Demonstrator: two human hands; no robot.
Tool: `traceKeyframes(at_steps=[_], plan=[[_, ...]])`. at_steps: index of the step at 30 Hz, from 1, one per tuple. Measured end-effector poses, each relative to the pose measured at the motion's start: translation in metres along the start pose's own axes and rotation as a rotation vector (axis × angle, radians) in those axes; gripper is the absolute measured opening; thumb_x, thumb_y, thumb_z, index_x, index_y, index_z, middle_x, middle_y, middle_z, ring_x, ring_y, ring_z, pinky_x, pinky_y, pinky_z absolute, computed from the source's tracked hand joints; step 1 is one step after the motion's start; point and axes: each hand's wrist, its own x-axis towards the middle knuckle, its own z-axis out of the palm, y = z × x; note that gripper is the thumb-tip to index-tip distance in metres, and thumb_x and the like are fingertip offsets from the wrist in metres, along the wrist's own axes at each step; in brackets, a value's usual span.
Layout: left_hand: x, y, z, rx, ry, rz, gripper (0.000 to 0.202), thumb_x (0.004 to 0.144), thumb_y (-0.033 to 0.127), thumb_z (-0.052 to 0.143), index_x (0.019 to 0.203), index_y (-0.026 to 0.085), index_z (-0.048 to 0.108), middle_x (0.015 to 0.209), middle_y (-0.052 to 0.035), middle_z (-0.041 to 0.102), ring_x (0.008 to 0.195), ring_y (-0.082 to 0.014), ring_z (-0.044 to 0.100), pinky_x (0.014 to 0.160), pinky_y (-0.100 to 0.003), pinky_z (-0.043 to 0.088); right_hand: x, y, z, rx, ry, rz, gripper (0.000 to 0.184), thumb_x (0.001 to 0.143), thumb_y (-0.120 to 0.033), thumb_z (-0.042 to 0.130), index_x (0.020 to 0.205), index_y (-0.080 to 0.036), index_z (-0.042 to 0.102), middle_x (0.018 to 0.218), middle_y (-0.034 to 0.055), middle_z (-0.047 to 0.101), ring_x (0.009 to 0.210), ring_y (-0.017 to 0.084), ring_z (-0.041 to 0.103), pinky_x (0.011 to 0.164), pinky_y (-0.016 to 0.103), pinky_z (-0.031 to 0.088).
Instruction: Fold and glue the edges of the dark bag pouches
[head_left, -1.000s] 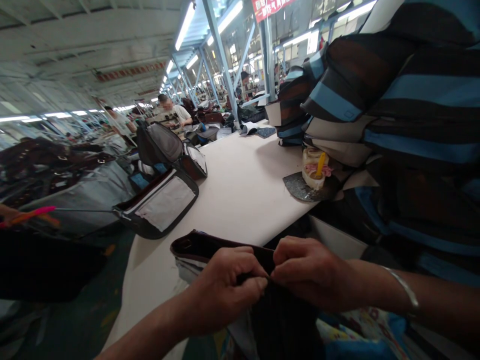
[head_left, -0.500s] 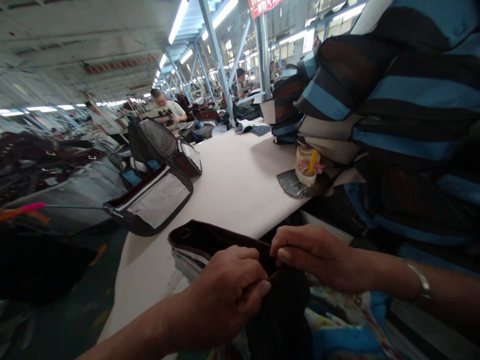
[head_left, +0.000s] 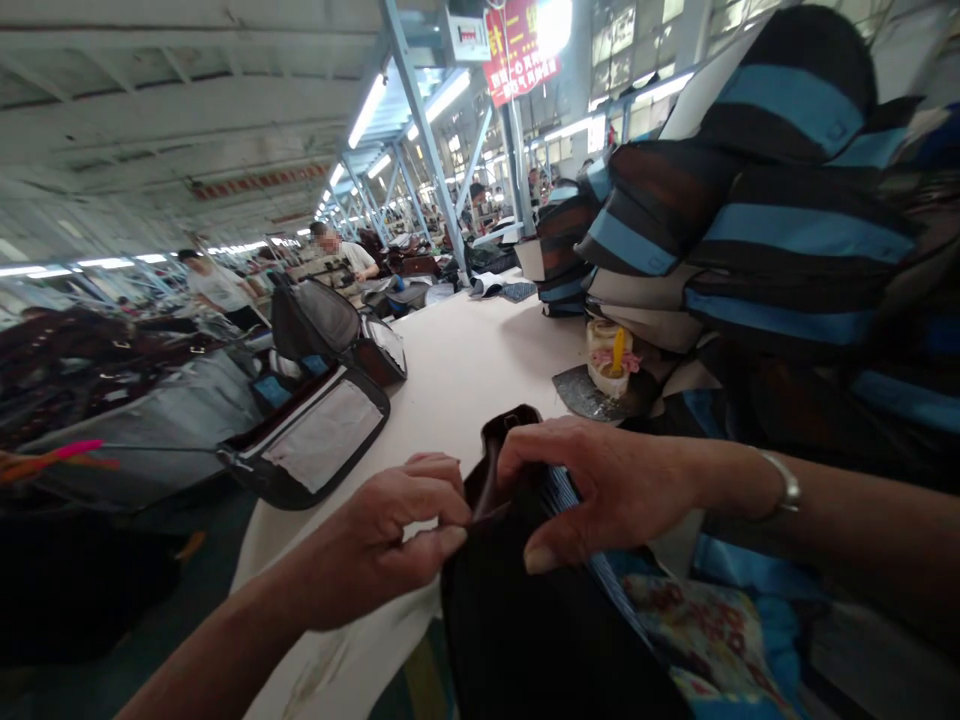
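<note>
A black fabric bag with a dark leather-trimmed edge and a blue-striped seam stands up from my lap, its top corner rising in front of the table. My left hand pinches the edge of the bag between thumb and fingers. My right hand grips the bag's upper part from the other side, with the thumb below and the fingers across the seam. A metal bangle sits on that wrist. Below the bag lies a floral cloth.
A white worktable runs ahead, bearing two open black bags. A stack of blue-and-brown striped panels rises at the right, beside a glue pot with a yellow brush. A co-worker sits farther along the table.
The bag's top edge has swung from lying leftward across the table to standing upright. My hands have shifted their hold along it, and the left hand has moved leftward.
</note>
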Motion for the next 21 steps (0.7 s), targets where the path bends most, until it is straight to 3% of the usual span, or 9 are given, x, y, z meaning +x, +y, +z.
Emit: traceKeyframes(at_steps=[4,7,9,12,15,21], plan=[[-0.028,-0.007,-0.008,-0.190,-0.027,-0.133,0.019,0.089,0.022,0.051,0.071,0.017,0.053,0.082,-0.0015,0.056,0.081,-0.0149,0.053,0.080,-0.028,0.039,0.013,0.026,0.018,0.246,-0.037,-0.060,0.040,0.074,-0.043,0.084,0.089,-0.014,0.061,0.077,-0.0027,0.060,0.069,0.009,0.049,0.064,0.021,0.039],[-0.038,0.009,-0.006,-0.165,-0.042,-0.224,0.009,0.086,0.026,0.060,0.087,0.018,0.063,0.090,-0.0007,0.059,0.087,-0.0159,0.054,0.079,-0.026,0.038,0.019,0.025,0.039,0.416,-0.040,-0.043,0.040,0.070,-0.040,0.087,0.085,-0.014,0.061,0.072,-0.0057,0.057,0.064,0.007,0.046,0.058,0.018,0.037],[-0.037,0.022,-0.001,-0.120,-0.015,-0.292,0.016,0.085,0.034,0.066,0.094,0.020,0.066,0.089,0.0012,0.060,0.083,-0.0144,0.053,0.075,-0.025,0.038,0.021,0.020,0.046,0.453,-0.036,-0.026,0.040,0.066,-0.036,0.090,0.084,-0.014,0.062,0.072,-0.0067,0.058,0.063,0.006,0.046,0.057,0.017,0.036],[-0.031,0.033,0.011,-0.144,0.040,-0.361,0.026,0.084,0.041,0.070,0.079,0.017,0.063,0.076,0.0034,0.056,0.070,-0.0109,0.049,0.063,-0.025,0.035,0.021,0.012,0.047,0.443,-0.011,-0.020,0.043,0.058,-0.030,0.094,0.083,-0.014,0.062,0.075,-0.0066,0.061,0.066,0.007,0.049,0.060,0.017,0.038],[-0.027,0.033,0.022,-0.306,0.055,-0.398,0.025,0.084,0.035,0.070,0.072,0.015,0.062,0.073,0.0031,0.055,0.069,-0.0108,0.049,0.061,-0.025,0.035,0.018,0.010,0.045,0.436,-0.004,0.026,0.048,0.053,-0.028,0.096,0.085,-0.014,0.064,0.077,-0.0058,0.063,0.068,0.007,0.050,0.061,0.017,0.038],[-0.026,0.033,0.028,-0.413,0.044,-0.457,0.011,0.081,0.020,0.063,0.071,0.015,0.061,0.074,0.0037,0.054,0.068,-0.0101,0.047,0.061,-0.024,0.035,0.015,0.012,0.038,0.636,-0.142,0.048,0.030,0.076,-0.030,0.082,0.089,-0.010,0.064,0.077,-0.0011,0.060,0.067,0.008,0.050,0.059,0.019,0.040]])
